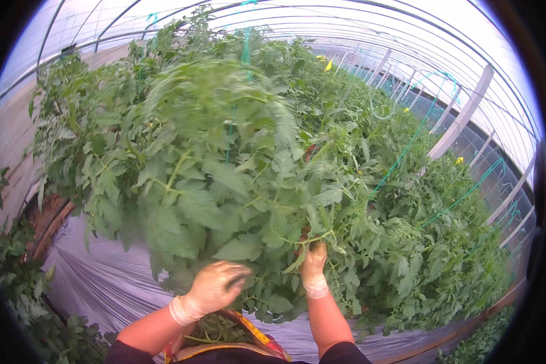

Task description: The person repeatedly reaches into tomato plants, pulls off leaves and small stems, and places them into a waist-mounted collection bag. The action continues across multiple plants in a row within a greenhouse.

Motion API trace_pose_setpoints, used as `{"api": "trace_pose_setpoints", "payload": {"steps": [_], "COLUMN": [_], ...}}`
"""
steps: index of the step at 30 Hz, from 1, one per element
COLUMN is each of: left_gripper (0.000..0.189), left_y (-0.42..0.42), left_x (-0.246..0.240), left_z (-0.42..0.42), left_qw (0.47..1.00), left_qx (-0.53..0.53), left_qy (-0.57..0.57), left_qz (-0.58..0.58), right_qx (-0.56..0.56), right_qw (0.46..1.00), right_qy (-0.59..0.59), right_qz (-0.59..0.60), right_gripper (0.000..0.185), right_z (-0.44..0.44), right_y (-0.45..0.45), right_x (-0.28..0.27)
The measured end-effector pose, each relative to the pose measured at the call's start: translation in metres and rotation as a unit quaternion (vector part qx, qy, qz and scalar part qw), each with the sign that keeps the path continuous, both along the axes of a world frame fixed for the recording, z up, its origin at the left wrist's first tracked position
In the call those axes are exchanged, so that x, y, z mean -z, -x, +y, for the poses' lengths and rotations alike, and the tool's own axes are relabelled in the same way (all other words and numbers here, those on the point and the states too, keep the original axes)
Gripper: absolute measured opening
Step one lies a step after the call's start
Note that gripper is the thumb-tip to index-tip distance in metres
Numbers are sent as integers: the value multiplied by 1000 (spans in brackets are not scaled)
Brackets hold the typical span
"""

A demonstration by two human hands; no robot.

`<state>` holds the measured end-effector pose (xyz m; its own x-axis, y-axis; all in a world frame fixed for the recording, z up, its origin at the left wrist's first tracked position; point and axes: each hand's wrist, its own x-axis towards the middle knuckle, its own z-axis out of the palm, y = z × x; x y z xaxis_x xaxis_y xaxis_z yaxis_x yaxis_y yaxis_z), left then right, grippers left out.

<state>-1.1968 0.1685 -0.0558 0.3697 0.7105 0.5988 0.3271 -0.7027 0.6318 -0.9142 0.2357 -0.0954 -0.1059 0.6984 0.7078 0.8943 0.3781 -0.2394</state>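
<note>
Both hands wear thin, pale, translucent gloves. My left hand (218, 284) is in front of the lower leaves with its fingers curled; motion blur hides whether anything is between them. The fingertips look dark. My right hand (314, 266) reaches into the foliage of a tomato plant (200, 200), close to a thin green stem (316, 238). Leaves and shadow cover its fingers, so its grip cannot be seen. The plant's upper leaves are blurred. At my waist, an open bag (266, 339) with a yellow and red edge holds loose green leaves and stems (223, 328).
Dense tomato rows fill the greenhouse. Green twine (405, 150) runs up from the plants. Pale posts (464, 111) stand on the right under a hooped roof. Silvery plastic mulch film (95, 273) covers the ground below. More plants (22, 282) grow at left.
</note>
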Motion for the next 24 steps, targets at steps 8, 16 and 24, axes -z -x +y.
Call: {"api": "trace_pose_setpoints", "payload": {"steps": [8,16,24], "left_gripper": [36,41,51], "left_y": [-53,-33,-3], "left_x": [6,18,-10], "left_z": [69,95,107], "left_qw": [975,894,902], "left_qx": [-56,-357,-371], "left_qy": [-101,-185,-214], "left_qz": [191,197,-50], "right_qx": [-271,-196,-64], "right_qw": [957,976,993], "right_qy": [-8,-94,-57], "right_qz": [108,33,-77], "right_gripper": [48,59,63], "right_z": [-36,-1,26], "right_y": [74,71,8], "right_x": [-15,-25,-51]}}
